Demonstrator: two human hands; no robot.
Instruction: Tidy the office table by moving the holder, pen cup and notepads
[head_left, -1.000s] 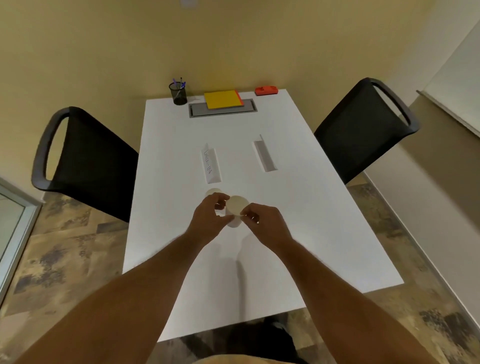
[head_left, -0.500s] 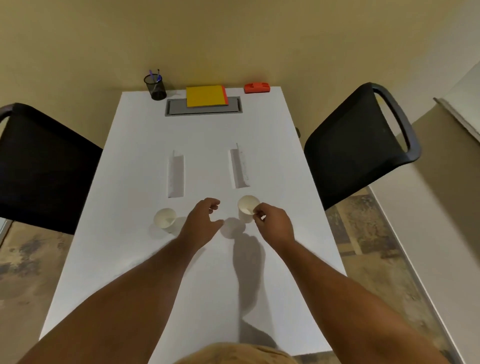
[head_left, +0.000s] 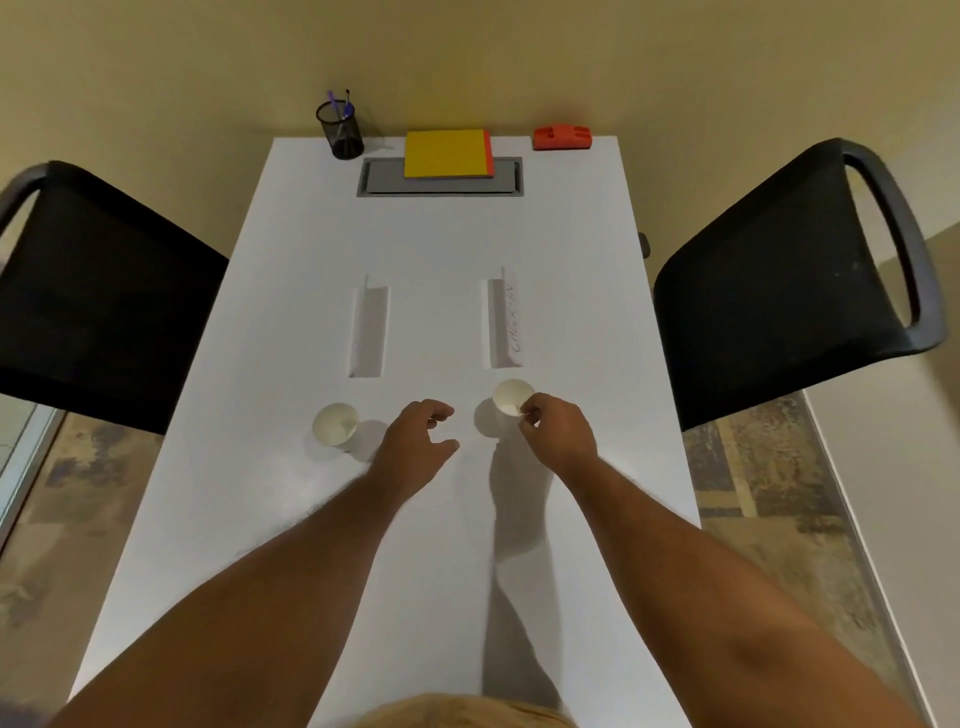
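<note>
At the far edge of the white table (head_left: 571, 519) stand a black mesh pen cup (head_left: 340, 131) with pens, a yellow and orange notepad stack (head_left: 448, 154) and a small red holder (head_left: 562, 137). My right hand (head_left: 557, 435) pinches the rim of a white paper cup (head_left: 510, 398) standing on the table. My left hand (head_left: 418, 441) hovers beside it with fingers loosely curled, holding nothing. A second paper cup (head_left: 336, 427) stands to the left of my left hand.
Two folded white paper name tents lie mid-table, one on the left (head_left: 370, 326) and one on the right (head_left: 503, 324). A grey cable hatch (head_left: 382, 182) lies under the notepads. Black chairs flank the table on the left (head_left: 98, 291) and right (head_left: 779, 275).
The two stacked cups were pulled apart; one now stands at the left, the other under my right hand. My left hand let go and the view shifted to centre the table.
</note>
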